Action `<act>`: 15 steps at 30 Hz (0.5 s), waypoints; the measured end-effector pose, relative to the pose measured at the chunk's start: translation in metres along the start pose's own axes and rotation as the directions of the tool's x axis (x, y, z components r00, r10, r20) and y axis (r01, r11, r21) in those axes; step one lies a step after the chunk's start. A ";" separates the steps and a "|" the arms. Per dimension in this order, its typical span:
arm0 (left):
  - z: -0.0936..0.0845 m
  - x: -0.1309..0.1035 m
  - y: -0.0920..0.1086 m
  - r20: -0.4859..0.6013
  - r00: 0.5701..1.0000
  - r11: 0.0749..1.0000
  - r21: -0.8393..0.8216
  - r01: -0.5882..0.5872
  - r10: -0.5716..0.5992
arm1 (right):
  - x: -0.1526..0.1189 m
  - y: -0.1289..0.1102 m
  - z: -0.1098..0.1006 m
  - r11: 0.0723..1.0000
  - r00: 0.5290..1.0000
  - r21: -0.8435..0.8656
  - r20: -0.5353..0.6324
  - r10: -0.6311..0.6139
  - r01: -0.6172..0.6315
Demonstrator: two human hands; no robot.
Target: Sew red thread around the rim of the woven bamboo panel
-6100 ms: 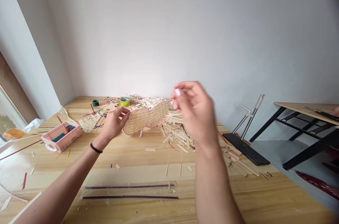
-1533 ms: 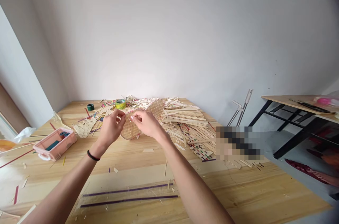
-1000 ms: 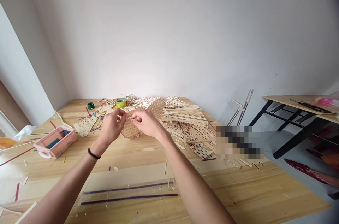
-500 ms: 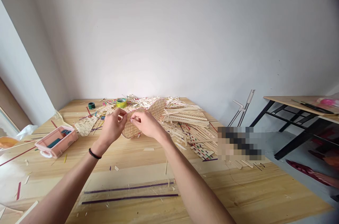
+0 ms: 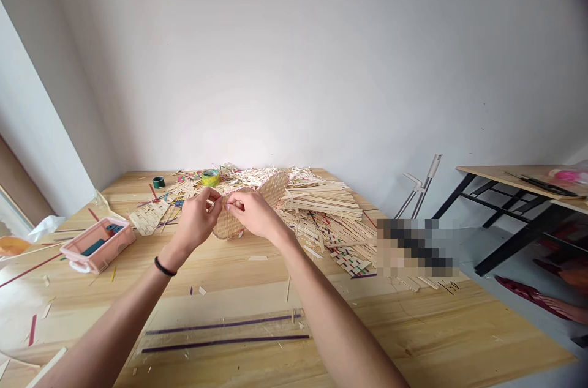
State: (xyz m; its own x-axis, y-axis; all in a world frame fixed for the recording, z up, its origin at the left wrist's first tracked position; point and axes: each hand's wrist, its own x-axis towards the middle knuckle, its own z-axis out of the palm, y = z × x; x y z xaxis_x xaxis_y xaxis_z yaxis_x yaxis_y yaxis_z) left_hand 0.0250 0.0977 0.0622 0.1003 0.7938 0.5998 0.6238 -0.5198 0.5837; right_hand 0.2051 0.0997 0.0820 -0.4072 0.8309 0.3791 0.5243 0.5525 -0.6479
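Observation:
A woven tan piece with a pinkish edge (image 5: 274, 188) stands above the table between and behind my hands, one lobe rising to the right and another hanging below my fingers. My left hand (image 5: 200, 214), with a black band on its wrist, is closed in a pinch at the woven piece's left edge. Close beside it, my right hand (image 5: 252, 212) is pinched too, in front of the piece. What lies between the fingertips of either hand is too small to make out.
A pink basket (image 5: 98, 245) stands at the left. Yellow tape (image 5: 211, 177) and a green roll (image 5: 158, 182) lie farther back. Loose strips (image 5: 326, 201) cover the table's back and right. Two purple strips (image 5: 225, 344) lie in front. Another table (image 5: 514, 180) stands at the right.
The woven piece has turned slightly between my hands. Both hands stay nearly in place, still pinched.

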 end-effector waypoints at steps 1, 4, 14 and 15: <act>0.000 0.000 0.000 0.003 1.000 1.000 -0.001 -0.003 0.003 | 0.000 0.000 0.000 1.000 1.000 0.000 -0.004 -0.005 0.005; 0.000 -0.001 0.001 0.010 1.000 1.000 -0.001 -0.012 0.012 | 0.000 0.000 -0.001 1.000 1.000 -0.003 -0.016 -0.022 0.022; 0.002 -0.003 0.002 0.025 0.999 1.000 -0.001 -0.031 0.031 | -0.001 0.001 -0.003 1.000 0.999 0.009 -0.027 -0.028 0.028; 0.002 -0.003 0.001 0.026 0.999 1.000 -0.001 -0.031 0.031 | -0.001 0.001 -0.003 1.000 0.999 0.010 -0.026 -0.026 0.026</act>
State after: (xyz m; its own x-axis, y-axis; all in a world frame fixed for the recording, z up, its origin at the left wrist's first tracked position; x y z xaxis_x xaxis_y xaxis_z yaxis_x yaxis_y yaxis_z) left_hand 0.0272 0.0951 0.0600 0.1397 0.7852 0.6032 0.6193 -0.5446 0.5655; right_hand 0.2084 0.0997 0.0834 -0.4011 0.8179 0.4125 0.5059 0.5732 -0.6446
